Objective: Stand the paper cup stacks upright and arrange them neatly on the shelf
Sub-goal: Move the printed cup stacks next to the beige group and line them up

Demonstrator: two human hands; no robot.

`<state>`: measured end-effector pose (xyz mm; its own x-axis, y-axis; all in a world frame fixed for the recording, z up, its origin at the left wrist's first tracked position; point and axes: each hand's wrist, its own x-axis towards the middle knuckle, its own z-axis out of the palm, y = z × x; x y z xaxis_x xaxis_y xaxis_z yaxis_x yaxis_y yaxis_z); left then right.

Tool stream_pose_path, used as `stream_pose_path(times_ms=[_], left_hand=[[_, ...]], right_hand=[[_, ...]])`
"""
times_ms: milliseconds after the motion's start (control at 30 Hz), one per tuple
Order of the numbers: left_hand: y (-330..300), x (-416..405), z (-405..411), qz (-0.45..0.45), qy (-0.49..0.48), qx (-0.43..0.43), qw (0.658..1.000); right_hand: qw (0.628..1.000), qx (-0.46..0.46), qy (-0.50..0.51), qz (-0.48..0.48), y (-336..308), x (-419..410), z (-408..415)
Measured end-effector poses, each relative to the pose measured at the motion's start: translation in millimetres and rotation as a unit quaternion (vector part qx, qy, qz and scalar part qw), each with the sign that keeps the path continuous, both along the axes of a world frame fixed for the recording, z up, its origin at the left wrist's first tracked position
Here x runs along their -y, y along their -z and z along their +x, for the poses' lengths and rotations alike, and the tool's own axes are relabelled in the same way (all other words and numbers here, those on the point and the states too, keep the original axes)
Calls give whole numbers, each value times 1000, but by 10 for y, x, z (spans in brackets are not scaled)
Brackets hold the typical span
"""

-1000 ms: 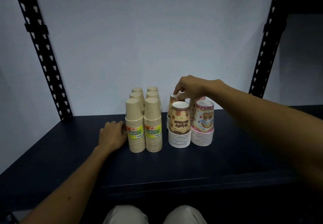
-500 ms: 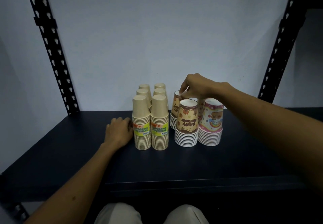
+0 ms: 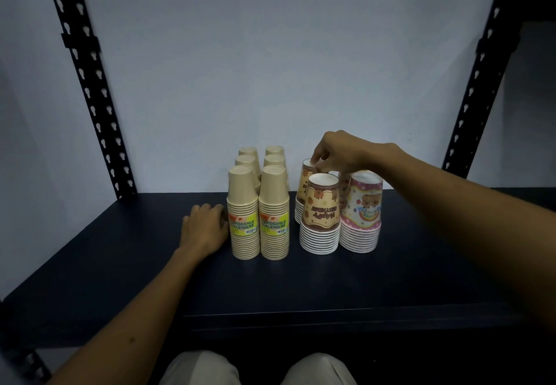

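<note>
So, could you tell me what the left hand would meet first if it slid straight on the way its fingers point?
Probably the front-left tan stack: the left hand rests on the shelf with fingertips right beside it, maybe already touching; depth is unclear.

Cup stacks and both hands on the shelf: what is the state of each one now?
plain brown stacks: six, upright, rims down.
printed stacks: upright, rims down.
right hand: fingers touch the rear brown printed stack's top.
left hand: rests on shelf, beside front plain stack.
</note>
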<state>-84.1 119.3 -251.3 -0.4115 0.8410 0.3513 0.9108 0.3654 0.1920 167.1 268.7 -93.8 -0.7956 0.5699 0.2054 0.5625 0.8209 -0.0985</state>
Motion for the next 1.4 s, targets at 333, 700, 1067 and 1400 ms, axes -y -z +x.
stream_pose_path(times_ms=[333,700,1067,1400], left_hand=[[15,-7,-13,4,2,1,1000],[26,-24,-17,4,1,-9,1000],[32,-7,-16,11,5,-6,1000],[27,-4,-9,7,3,-8,1000]], right_hand=[[1000,-1,-10,-11,11,28,1],[991,-69,112,1,-71,-171,315],[990,-35,133,-41,5,-199,328],[986,-59,154,-31,48,-189,320]])
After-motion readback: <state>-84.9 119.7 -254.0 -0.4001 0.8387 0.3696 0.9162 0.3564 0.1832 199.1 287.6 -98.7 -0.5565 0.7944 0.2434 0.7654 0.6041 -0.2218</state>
